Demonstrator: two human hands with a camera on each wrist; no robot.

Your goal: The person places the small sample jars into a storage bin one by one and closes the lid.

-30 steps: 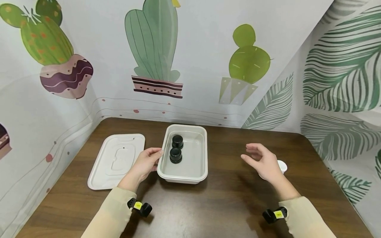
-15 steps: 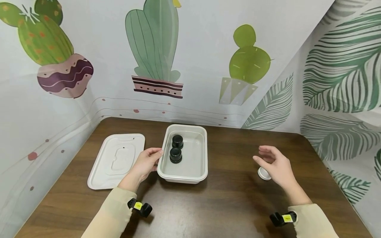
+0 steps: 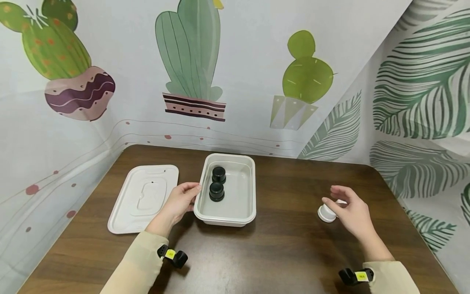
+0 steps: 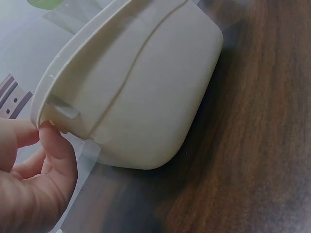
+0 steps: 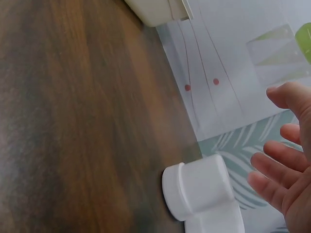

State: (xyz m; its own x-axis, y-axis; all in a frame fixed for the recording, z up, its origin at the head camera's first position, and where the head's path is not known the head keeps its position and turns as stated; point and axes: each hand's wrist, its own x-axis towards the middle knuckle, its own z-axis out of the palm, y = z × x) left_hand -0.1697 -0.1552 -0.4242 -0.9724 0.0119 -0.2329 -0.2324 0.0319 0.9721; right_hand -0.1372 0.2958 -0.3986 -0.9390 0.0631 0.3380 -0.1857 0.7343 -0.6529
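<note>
Two black objects (image 3: 217, 192) are contained in a tray (image 3: 238, 198), pinched at its rim by the left hand (image 3: 179, 202), seemingly for steadiness; the right hand (image 3: 353, 214) is held, fingers wide, near white containers (image 5: 206, 184).

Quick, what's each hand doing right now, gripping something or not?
Left hand: closed, pinching the rim of the pale box.
Right hand: open, holding nothing, near a white jar.

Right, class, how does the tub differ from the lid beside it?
The tub is deep; the lid is shallow. The tub holds two black pieces; the lid bears none. The left hand grips the tub's rim, not the lid. Both are pale rectangles with rounded corners.
</note>
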